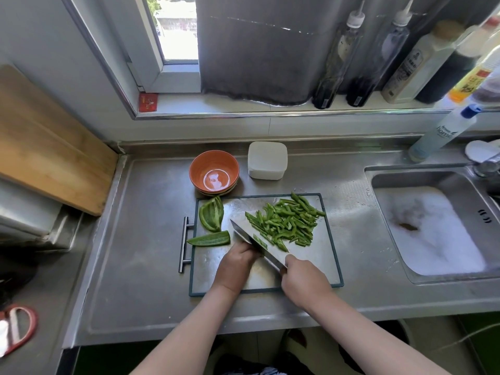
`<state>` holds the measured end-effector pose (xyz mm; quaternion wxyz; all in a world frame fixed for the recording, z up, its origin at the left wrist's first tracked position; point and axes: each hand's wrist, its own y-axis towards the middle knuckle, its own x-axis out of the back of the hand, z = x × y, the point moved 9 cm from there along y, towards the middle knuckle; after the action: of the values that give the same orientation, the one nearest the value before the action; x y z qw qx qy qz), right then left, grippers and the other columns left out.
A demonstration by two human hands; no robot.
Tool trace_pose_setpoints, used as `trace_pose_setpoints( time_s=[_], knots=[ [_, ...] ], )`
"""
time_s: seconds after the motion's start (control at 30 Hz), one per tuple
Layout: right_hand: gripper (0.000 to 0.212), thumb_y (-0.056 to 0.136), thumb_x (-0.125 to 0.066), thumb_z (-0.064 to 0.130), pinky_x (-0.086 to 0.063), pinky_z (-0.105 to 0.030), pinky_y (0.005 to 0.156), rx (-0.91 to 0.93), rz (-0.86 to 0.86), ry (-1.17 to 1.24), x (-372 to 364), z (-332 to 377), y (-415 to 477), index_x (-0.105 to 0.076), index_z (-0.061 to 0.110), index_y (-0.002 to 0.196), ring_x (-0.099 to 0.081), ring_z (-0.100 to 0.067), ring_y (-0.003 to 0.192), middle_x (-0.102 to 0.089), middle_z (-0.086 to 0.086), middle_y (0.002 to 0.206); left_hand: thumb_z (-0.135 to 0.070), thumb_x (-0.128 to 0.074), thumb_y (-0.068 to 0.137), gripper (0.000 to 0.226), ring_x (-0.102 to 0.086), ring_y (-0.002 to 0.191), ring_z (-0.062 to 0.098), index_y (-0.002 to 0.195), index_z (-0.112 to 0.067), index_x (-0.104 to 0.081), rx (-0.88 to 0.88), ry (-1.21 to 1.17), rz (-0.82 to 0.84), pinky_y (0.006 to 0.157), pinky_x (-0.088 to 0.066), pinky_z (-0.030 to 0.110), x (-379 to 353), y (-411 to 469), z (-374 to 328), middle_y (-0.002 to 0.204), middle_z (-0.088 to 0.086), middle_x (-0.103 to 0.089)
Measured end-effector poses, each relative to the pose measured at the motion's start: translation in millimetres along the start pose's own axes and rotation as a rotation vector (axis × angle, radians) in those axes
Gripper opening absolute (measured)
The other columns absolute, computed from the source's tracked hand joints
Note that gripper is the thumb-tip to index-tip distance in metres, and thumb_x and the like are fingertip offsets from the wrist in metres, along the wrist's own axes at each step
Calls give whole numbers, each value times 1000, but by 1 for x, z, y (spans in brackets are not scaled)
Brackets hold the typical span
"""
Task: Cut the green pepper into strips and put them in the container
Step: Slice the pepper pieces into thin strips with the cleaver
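Head view is showing thin glossy pepper strips (286, 224) heaping on the steel board (211, 272), square white container (267, 161) behind; right hand (304, 280) is gripping the broad knife (243, 234), left hand's (235, 263) curled grasp unclear.

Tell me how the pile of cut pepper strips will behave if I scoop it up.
The pepper strips lie loose and criss-crossed, so they'd probably scatter rather than lift as one clump. They look thin and light; a few may cling, as one seems to on the knife blade. The board looks smooth and shiny, so pushed strips should slide.
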<state>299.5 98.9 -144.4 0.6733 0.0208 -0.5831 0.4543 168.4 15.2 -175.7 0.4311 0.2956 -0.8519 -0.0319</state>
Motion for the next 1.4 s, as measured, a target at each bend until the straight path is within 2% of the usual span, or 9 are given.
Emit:
trace_pose_setpoints(
  time_s=[0.2,0.33,0.5,0.6,0.73,0.87,1.0,1.17,1.4],
  knots=[
    [7,94,-43,17,-40,-34,66,-29,42,30,-8,2,10,-50,18,96,-52,-27,80,-62,-5,94,-15,-74,77,5,-54,86,11,79,-11,-77,13,-4,21,72,-41,13,0,0,2,83,3,-68],
    [13,93,-44,16,-43,-34,69,-34,57,37,-9,-1,13,-55,17,99,-55,-29,84,-65,-6,97,-22,-61,82,19,-53,86,10,79,-13,-77,37,-28,38,75,-37,7,-1,-1,3,82,2,-67],
    [20,92,-44,18,-45,-34,73,-45,65,72,-6,14,30,-59,17,104,-60,-32,96,-66,-7,105,-8,-77,78,6,-53,88,8,81,-13,-76,69,-45,60,87,-25,-6,-4,-1,8,86,-1,-65],
    [20,93,-44,21,-44,-34,72,-47,60,80,-6,14,32,-60,18,105,-59,-31,93,-67,-6,107,0,-84,71,19,-55,89,9,83,-12,-76,12,-22,76,82,-39,3,-7,-3,9,88,0,-67],
    [17,94,-43,19,-45,-33,71,-63,36,68,-4,2,23,-59,18,102,-54,-28,84,-67,-6,102,-4,-80,74,12,-58,87,12,84,-10,-76,-35,-20,36,67,-54,24,-1,-3,2,89,1,-67],
    [16,91,-41,13,-40,-34,67,-37,-12,-3,6,10,29,-53,18,101,-50,-29,80,-65,-6,99,1,-80,75,16,-59,90,15,87,-9,-76,-48,2,75,67,-55,27,-4,-2,-1,93,3,-67],
    [24,90,-40,11,-43,-35,70,-36,-1,-5,8,15,36,-55,16,107,-60,-34,93,-65,-8,103,-19,-52,96,22,-50,104,13,105,-15,-72,55,90,156,85,-43,23,-8,0,9,111,0,-62],
    [18,90,-41,14,-43,-35,69,-7,-3,7,12,16,32,-55,17,101,-61,-33,90,-65,-8,98,-22,-66,80,11,-57,81,19,81,-14,-74,11,49,113,55,-52,27,-1,8,4,84,1,-66],
    [10,95,-42,19,-42,-36,66,38,-15,17,7,17,12,-51,19,97,-56,-30,81,-61,-3,88,-27,-57,81,25,-66,71,25,75,-13,-77,26,83,60,52,-54,28,3,10,3,75,6,-69]
  ],
)
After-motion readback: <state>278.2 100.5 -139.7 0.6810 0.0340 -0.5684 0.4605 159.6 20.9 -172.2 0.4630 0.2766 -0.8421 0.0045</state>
